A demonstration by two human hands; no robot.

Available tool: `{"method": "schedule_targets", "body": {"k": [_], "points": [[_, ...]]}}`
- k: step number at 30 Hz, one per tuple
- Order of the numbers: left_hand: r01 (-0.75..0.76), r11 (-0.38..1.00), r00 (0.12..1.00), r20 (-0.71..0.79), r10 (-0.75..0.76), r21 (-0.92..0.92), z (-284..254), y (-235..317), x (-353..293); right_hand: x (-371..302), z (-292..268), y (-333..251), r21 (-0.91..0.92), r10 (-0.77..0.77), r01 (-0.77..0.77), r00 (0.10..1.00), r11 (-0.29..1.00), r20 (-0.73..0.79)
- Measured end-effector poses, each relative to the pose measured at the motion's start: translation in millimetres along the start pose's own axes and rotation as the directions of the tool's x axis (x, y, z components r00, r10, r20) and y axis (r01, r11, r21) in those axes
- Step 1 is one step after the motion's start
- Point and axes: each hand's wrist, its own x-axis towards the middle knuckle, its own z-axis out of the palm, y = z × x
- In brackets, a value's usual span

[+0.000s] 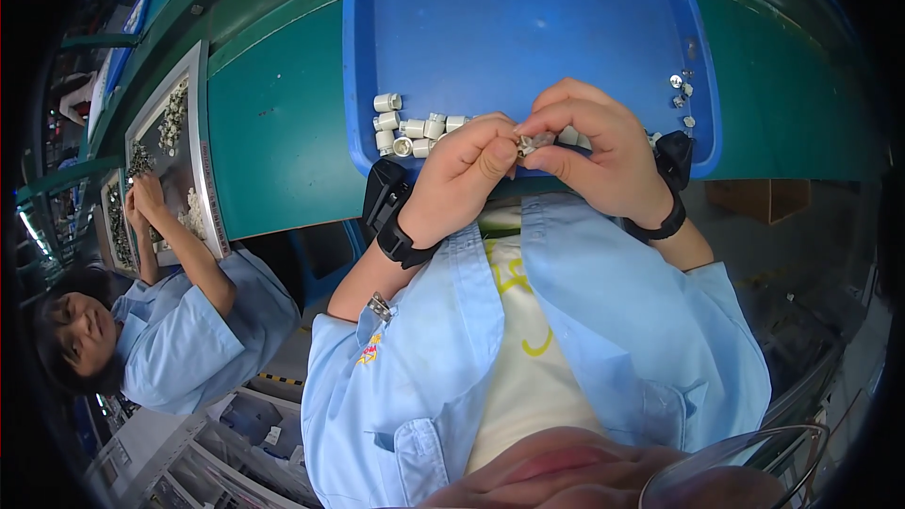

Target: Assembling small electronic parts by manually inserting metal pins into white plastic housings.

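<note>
My left hand [464, 170] and my right hand [601, 153] meet over the near edge of a blue plastic tray [528, 28]. Between their fingertips is a small shiny, pale piece [535, 142], too small and too covered to name. Thumb and fingers of both hands are closed in a pinch around it. White cylindrical caps [412, 128], several of them, lie in the tray's near left corner beside my left hand. Past my right hand, small silvery metal parts [679, 94] are scattered along the tray's right side. My palms hide part of the tray's near rim.
The tray stands on a green bench [273, 123]. To the left, a co-worker's hands [143, 200] reach into a grey-framed tray [204, 132] holding dark small parts and white ones. A cardboard box [759, 198] sits below the bench at right. Black devices [386, 193] are strapped to my wrists.
</note>
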Motion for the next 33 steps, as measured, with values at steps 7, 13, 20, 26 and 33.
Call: {"method": "schedule_targets", "body": {"k": [7,13,20,26,33], "points": [[-0.041,0.931,0.993,-0.117,-0.002,-0.363,1,-6,0,-1,3,5,-0.048,-0.055,0.050,0.994,0.998,-0.099],[-0.017,0.901,0.992,-0.119,-0.039,-0.434,-1,0,-1,-6,1,12,-0.035,0.017,-0.021,0.994,0.999,-0.108],[0.036,0.946,0.996,-0.069,-0.061,-0.322,-10,-6,-2,-8,-1,15,-0.024,0.018,-0.021,0.994,0.999,-0.112],[0.000,0.925,0.988,-0.141,-0.057,-0.379,-5,-10,-6,-10,3,17,0.023,0.024,-0.022,0.995,1.000,-0.092],[0.060,0.859,0.970,-0.174,-0.171,-0.508,-3,-5,-11,-10,17,22,-0.006,-0.020,0.019,0.996,1.000,-0.082]]}}
